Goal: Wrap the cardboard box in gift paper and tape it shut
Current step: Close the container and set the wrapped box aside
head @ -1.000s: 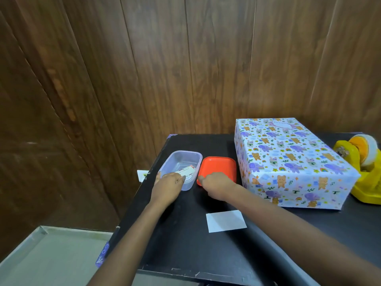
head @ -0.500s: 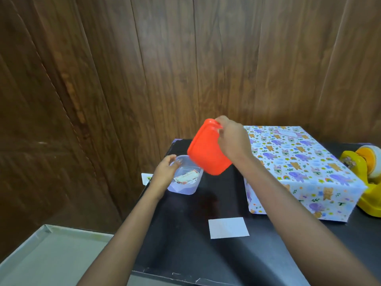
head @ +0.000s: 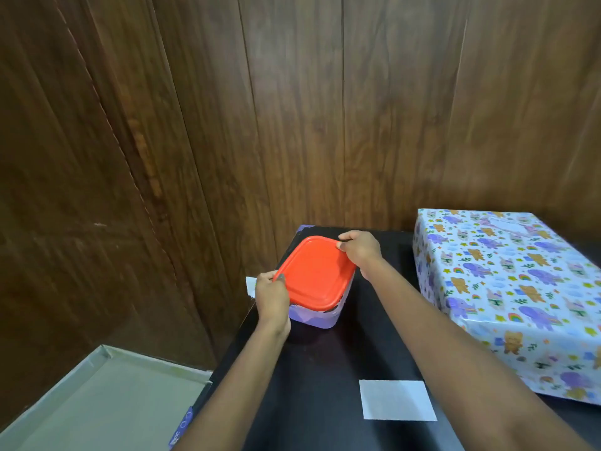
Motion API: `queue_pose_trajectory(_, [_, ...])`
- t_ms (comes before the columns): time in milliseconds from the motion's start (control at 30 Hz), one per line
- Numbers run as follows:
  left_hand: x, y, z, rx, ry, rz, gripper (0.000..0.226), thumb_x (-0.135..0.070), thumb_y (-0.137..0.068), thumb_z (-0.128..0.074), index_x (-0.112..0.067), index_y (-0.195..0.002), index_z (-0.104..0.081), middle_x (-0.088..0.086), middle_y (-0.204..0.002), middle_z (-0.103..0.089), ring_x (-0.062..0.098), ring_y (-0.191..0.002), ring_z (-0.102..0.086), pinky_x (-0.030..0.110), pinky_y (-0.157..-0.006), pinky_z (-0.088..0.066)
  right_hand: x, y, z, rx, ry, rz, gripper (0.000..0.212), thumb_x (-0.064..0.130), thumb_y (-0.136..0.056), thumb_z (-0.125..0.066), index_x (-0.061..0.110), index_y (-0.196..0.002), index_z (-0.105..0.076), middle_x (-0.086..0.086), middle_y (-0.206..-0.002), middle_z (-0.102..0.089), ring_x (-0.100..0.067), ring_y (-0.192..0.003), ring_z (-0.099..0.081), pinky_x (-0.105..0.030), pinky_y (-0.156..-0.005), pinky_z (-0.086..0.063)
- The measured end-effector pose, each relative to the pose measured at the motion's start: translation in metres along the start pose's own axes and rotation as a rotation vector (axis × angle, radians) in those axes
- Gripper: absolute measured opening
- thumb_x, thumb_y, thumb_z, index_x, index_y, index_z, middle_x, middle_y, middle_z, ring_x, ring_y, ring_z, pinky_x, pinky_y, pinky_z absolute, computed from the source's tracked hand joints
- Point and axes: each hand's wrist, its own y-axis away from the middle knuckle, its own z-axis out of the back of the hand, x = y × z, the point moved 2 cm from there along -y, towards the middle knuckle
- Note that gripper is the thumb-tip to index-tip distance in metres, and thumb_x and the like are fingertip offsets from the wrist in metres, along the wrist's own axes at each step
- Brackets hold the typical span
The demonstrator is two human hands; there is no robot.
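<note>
At the table's (head: 309, 385) far-left corner, the left hand (head: 271, 296) and right hand (head: 359, 250) are gripping the red lid (head: 313, 273) covering the tub (head: 313, 317); the wrapped box (head: 507, 288) is sitting to their right.

- Red lid (head: 317, 275): square, rounded corners, sits atop container.
- Translucent container (head: 313, 317): lilac-tinted, near worktop's far left corner.
- White paper rectangle (head: 396, 400): flat, near edge.
- Black worktop (head: 325, 369).
- Grey cardboard tray (head: 107, 392): lower left, beside worktop.
- Wood-panel wall (head: 292, 109): behind.
</note>
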Motion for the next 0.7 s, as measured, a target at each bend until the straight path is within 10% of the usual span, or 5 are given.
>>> queue_pose_trajectory(133, [-0.01, 0.005, -0.003, -0.001, -0.55, -0.248, 0.017, -0.015, -0.097, -0.044, -0.008, -0.109, -0.052, 0.007, -0.111, -0.052, 0.021, -0.099, -0.048, 0.024, -0.075, -0.034, -0.012, -0.008, -0.011, -0.025, -0.037, -0.061, 0.026, -0.001, -0.089, -0.049, 0.009, -0.095, -0.073, -0.009, -0.108, -0.068, -0.016, -0.09, -0.057, -0.024, -0.075, -0.041])
queue_pose_trajectory(267, [0.006, -0.009, -0.003, 0.105, -0.933, -0.182, 0.034, -0.023, -0.095, -0.044, -0.007, -0.126, -0.048, 0.009, -0.13, -0.042, 0.028, -0.124, -0.034, 0.031, -0.095, -0.033, -0.02, -0.013, -0.015, -0.025, 0.11, -0.026, 0.03, 0.004, -0.089, -0.048, 0.017, -0.085, -0.073, -0.006, -0.106, -0.069, -0.022, -0.111, -0.056, -0.032, -0.087, -0.049])
queue_pose_trajectory(700, [0.015, -0.015, -0.001, 0.104, -0.764, -0.083, 0.03, -0.019, -0.098, -0.039, -0.004, -0.104, -0.064, 0.014, -0.102, -0.066, 0.032, -0.095, -0.062, 0.036, -0.083, -0.05, -0.043, -0.018, -0.027, 0.072, -0.122, -0.167, 0.026, 0.029, -0.095, -0.053, 0.011, -0.076, -0.058, -0.009, -0.088, -0.06, -0.024, -0.088, -0.057, -0.038, -0.085, -0.047])
